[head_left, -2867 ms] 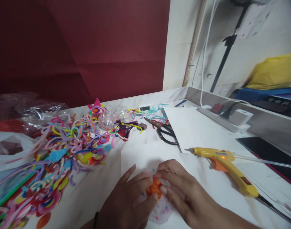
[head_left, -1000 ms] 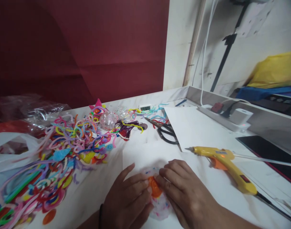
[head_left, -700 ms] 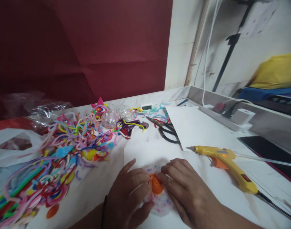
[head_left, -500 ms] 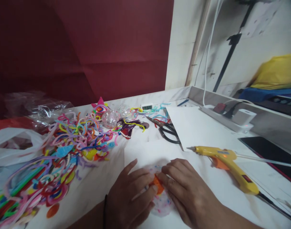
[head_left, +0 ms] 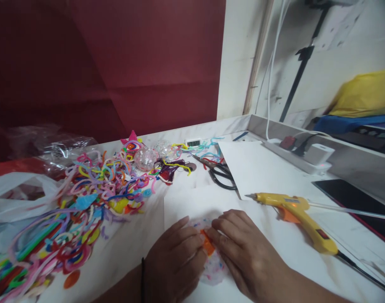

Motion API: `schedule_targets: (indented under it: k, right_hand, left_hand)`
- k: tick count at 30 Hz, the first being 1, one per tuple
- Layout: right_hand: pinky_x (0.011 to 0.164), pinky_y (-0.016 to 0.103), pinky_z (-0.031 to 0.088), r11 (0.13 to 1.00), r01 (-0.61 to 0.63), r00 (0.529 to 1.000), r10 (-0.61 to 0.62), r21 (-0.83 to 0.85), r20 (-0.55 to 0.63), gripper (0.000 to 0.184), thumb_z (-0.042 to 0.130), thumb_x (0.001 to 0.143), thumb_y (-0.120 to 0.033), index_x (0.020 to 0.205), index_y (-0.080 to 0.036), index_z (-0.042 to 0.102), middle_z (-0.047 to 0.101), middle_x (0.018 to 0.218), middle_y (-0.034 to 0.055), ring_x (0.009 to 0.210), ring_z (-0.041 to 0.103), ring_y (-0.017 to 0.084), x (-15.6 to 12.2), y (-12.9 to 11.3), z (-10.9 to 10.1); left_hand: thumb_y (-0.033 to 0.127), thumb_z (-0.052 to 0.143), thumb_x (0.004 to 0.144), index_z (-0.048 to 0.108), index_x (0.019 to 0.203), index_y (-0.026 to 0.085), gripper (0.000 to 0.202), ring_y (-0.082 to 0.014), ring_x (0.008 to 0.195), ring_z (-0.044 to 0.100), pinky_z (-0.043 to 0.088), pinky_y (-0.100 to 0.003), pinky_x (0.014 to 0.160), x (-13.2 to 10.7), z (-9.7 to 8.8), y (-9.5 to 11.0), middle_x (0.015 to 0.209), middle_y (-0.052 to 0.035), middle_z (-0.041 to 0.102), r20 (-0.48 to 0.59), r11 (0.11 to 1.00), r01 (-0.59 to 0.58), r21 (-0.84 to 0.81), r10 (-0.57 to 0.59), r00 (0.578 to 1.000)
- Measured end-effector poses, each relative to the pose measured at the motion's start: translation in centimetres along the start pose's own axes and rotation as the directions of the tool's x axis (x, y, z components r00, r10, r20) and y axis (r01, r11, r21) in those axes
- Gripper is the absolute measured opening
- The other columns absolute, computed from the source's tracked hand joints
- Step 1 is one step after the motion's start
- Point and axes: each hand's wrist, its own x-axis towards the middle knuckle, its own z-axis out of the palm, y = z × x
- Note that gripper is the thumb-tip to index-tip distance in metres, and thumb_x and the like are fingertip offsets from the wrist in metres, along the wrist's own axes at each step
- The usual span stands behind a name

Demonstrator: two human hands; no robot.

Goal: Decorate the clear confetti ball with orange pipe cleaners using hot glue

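Between my hands is a clear, confetti-speckled ball point(head_left: 214, 269), resting low over a white sheet of paper point(head_left: 183, 206). A small orange piece point(head_left: 207, 243) lies against its upper side. My left hand point(head_left: 180, 256) curls around the ball's left side, fingertips on the orange piece's edge. On the other side, my right hand point(head_left: 243, 248) cups the ball, and its index finger and thumb press near the piece's right edge. The fingers hide much of the ball.
A yellow glue gun point(head_left: 301, 214) lies at right, its nozzle pointing left. Behind are black-handled scissors point(head_left: 222, 174), a power strip point(head_left: 302, 160) and a dark phone-like slab point(head_left: 362, 206). Tangled colourful pipe cleaners point(head_left: 98, 181), clear balls point(head_left: 146, 158) and a plastic bag point(head_left: 22, 193) crowd the left.
My left fingers have drawn closer together and shifted slightly over the orange piece, which shows a flatter, more angular shape. The right hand has barely moved.
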Motion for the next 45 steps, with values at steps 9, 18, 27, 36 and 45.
schedule_targets:
  k: [9, 18, 27, 36, 45]
  right_hand:
    - [0.071, 0.039, 0.041, 0.996, -0.055, 0.998, 0.055, 0.067, 0.010, 0.018, 0.043, 0.089, -0.009, 0.088, -0.013, 0.061, 0.057, 0.080, 0.0081, 0.078, 0.052, 0.022, -0.26, 0.07, 0.01]
    - [0.073, 0.037, 0.047, 0.944, -0.195, 0.981, 0.186, 0.266, 0.058, 0.020, 0.045, 0.091, -0.009, 0.093, -0.018, 0.063, 0.058, 0.089, 0.0077, 0.083, 0.054, 0.021, -0.19, 0.25, -0.68]
    - [0.074, 0.037, 0.051, 0.882, -0.260, 0.965, 0.256, 0.393, 0.064, 0.023, 0.047, 0.091, -0.010, 0.105, -0.021, 0.063, 0.058, 0.091, 0.0064, 0.085, 0.056, 0.020, -0.31, 0.39, -0.35]
    - [0.078, 0.034, 0.050, 0.792, -0.347, 0.935, 0.334, 0.502, 0.120, 0.024, 0.047, 0.091, -0.012, 0.108, -0.021, 0.061, 0.057, 0.095, 0.0065, 0.091, 0.056, 0.019, -0.43, 0.49, -0.07]
    - [0.078, 0.039, 0.047, 0.836, -0.333, 0.943, 0.286, 0.436, 0.171, 0.019, 0.043, 0.093, -0.014, 0.097, -0.021, 0.060, 0.055, 0.095, 0.0075, 0.090, 0.054, 0.021, -0.17, 0.53, -0.45]
  left_hand:
    - [0.017, 0.039, 0.096, 0.063, 0.110, 0.008, 0.029, -0.0189, 0.118, 0.058, 0.047, -0.035, 0.104, 0.42, -1.05, -0.41, 0.101, -0.0108, 0.073, 0.037, 0.991, -0.129, -0.016, 0.130, 0.991]
    - [0.015, 0.043, 0.094, 0.063, 0.102, 0.011, 0.022, -0.0155, 0.109, 0.064, 0.043, -0.034, 0.108, 0.64, -0.84, -0.42, 0.096, -0.0078, 0.074, -0.004, 0.995, -0.092, -0.043, 0.092, 0.996]
    - [0.018, 0.038, 0.097, 0.060, 0.106, 0.009, 0.026, -0.0187, 0.120, 0.057, 0.050, -0.033, 0.101, 0.63, -0.94, -0.51, 0.104, -0.0126, 0.073, 0.033, 0.991, -0.124, -0.054, 0.125, 0.992]
    - [0.013, 0.048, 0.089, 0.060, 0.108, 0.008, 0.023, -0.0207, 0.124, 0.055, 0.048, -0.036, 0.103, 0.16, -0.60, -0.52, 0.107, -0.0138, 0.073, 0.057, 0.991, -0.103, -0.089, 0.108, 0.992]
    - [0.012, 0.047, 0.092, 0.059, 0.113, 0.009, 0.024, -0.0190, 0.119, 0.058, 0.047, -0.031, 0.104, 0.33, -0.80, -0.54, 0.108, -0.0128, 0.072, 0.059, 0.986, -0.068, -0.153, 0.078, 0.995]
